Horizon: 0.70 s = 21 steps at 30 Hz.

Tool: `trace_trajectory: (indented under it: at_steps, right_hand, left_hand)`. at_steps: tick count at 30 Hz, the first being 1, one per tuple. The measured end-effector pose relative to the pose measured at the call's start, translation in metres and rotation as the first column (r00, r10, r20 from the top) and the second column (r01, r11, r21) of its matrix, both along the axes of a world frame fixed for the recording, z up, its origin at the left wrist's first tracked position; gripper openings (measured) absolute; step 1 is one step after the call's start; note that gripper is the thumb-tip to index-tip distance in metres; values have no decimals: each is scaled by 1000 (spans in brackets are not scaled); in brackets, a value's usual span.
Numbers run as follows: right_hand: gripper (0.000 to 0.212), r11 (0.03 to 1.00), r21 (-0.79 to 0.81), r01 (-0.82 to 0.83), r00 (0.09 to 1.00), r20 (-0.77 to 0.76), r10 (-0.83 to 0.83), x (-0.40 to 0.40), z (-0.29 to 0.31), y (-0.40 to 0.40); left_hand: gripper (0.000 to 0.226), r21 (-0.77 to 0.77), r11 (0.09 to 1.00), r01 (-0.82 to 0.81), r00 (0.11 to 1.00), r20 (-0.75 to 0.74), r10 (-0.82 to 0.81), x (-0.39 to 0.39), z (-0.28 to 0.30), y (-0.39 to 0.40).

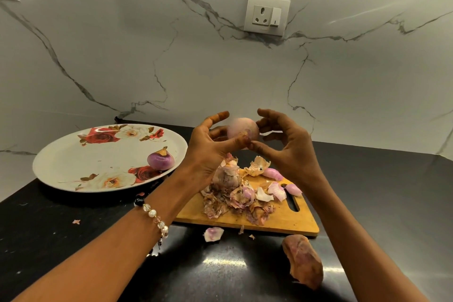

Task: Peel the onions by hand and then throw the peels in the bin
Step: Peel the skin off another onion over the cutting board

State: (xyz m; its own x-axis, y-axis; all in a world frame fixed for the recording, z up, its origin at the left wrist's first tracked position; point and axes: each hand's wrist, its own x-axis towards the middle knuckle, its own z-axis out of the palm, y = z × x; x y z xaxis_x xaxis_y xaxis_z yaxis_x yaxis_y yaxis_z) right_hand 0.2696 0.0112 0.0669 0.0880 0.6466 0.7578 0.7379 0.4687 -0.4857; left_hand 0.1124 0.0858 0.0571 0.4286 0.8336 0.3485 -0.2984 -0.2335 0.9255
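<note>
Onion (pixel 242 131) sits up in the air between your two hands, above the far end of the chopping board (pixel 282 219), and it looks a bit blurred. Your left hand (pixel 208 152) cups it from the left with the fingers curled round the back and the thumb pressed on the near side, right where a scrap of brown skin sticks out. Your right hand (pixel 288 144) comes in from the other side, fingers curled round the onion too, with the thumb tip meeting the left thumb at that same scrap. So both hands are clamped on it, not spread loose.

Below them the board carries a messy heap of peels (pixel 235 201), with one more unpeeled onion (pixel 225 176) sitting in the pile. A few pink bits lie at the board's right end near the handle slot.

Off to the left, the flowery plate (pixel 73 162) holds one peeled purple onion (pixel 160 160) near its right rim. One big brown peel (pixel 304 261) lies on the black counter (pixel 61 223) in front of the board, and a small pale one (pixel 213 233) sits just left of it. You've got a bead bracelet (pixel 157 218) on the left wrist.
</note>
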Motion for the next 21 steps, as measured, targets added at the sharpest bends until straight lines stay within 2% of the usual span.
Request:
trace_trajectory:
  at_steps: [4,8,14,21]
  right_hand:
    - [49,1000,21,-20,1000,-7,20,1,5,-3]
    - [42,998,51,37,998,54,-40,1,2,-2]
    - [58,994,51,100,981,160,-107,-4,-4,-2]
    - [72,989,64,131,976,165,-139,-7,-2,-5]
  left_hand:
    - [82,205,977,-58,995,-71,74,0,0,-1]
    - [86,335,939,-78,989,-93,115,2,-2,-3]
    - [88,480,870,-117,975,-109,191,5,-5,-2]
    - [87,511,852,-116,974,-107,198,6,-7,-2]
